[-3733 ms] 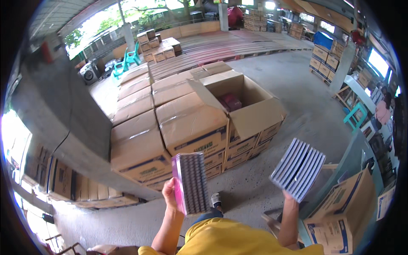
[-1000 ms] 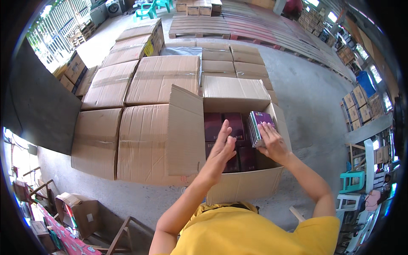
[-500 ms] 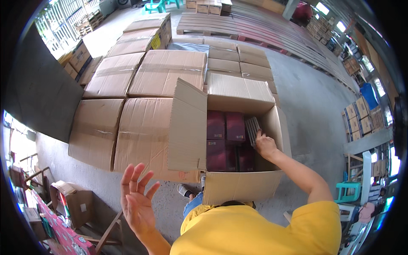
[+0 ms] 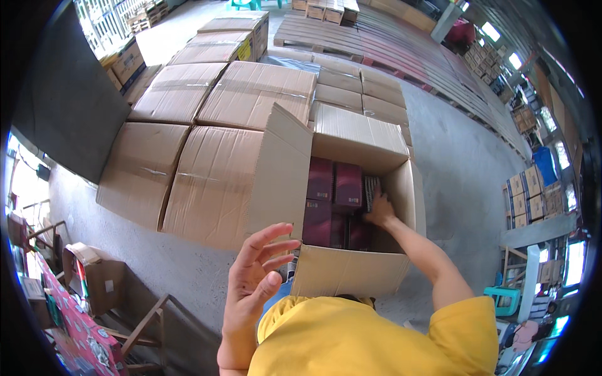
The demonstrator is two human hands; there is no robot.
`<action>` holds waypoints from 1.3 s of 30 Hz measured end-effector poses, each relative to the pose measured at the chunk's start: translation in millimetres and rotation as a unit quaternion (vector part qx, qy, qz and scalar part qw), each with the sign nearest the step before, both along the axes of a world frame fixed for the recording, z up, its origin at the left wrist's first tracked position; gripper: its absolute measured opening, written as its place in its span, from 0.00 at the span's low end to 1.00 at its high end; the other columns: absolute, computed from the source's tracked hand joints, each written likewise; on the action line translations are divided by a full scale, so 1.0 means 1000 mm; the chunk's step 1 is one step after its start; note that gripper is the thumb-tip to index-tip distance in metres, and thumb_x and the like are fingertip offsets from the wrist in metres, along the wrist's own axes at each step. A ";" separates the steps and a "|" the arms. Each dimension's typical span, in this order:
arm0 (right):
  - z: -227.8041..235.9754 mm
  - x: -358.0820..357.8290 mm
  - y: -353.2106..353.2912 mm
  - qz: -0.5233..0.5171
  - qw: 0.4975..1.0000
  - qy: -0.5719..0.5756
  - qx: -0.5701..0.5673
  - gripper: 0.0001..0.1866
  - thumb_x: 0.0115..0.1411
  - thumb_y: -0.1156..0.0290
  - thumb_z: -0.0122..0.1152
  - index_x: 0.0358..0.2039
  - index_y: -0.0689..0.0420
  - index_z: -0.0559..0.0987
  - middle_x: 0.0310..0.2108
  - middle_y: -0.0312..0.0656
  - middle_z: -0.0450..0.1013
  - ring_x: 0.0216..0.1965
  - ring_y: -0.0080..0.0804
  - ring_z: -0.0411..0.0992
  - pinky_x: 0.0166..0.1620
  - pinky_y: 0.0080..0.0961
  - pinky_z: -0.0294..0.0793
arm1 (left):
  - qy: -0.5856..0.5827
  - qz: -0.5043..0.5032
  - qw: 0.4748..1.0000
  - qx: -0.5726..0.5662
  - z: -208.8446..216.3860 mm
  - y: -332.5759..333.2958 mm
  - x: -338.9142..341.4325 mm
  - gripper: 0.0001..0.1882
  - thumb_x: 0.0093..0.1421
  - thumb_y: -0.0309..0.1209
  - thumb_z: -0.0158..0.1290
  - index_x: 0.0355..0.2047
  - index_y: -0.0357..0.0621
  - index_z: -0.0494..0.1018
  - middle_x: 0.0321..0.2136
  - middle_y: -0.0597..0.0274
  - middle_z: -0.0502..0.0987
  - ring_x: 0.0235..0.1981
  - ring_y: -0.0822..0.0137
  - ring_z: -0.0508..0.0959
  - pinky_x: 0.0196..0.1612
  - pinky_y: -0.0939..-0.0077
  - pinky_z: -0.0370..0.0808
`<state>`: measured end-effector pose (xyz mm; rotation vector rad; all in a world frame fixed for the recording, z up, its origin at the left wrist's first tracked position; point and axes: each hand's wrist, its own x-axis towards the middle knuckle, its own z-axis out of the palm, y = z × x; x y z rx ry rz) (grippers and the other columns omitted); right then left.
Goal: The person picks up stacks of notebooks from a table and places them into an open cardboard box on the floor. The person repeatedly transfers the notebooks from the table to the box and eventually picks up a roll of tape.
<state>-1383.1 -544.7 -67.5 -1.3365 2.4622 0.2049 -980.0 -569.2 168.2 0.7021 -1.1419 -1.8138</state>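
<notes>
Your right hand reaches down into the open carton, its fingers on a striped, spiral-edged bundle at the right side of the load; the hand covers part of it, so you cannot tell whether the fingers grip it or only press on it. The bundle sits inside the carton, between the maroon notebook stacks and the carton's right wall. Your left hand has nothing in it: the fingers are spread and slightly curled, with the thumb apart, near the carton's front left corner. The carton's left flap stands raised, and the front flap slopes down toward your yellow shirt. To the left, closed brown cartons stand side by side, taped across their tops. Wooden pallets lie on the floor beyond them.
</notes>
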 end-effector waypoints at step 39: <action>-0.057 -0.062 0.020 0.243 0.955 0.159 -0.054 0.42 0.43 0.54 0.71 0.54 0.68 0.71 0.62 0.65 0.56 0.63 0.60 0.56 0.63 0.50 0.57 | -0.135 0.072 0.988 -0.034 -0.020 -0.010 0.053 0.37 0.53 0.47 0.63 0.57 0.38 0.67 0.55 0.54 0.70 0.53 0.58 0.74 0.54 0.65 0.69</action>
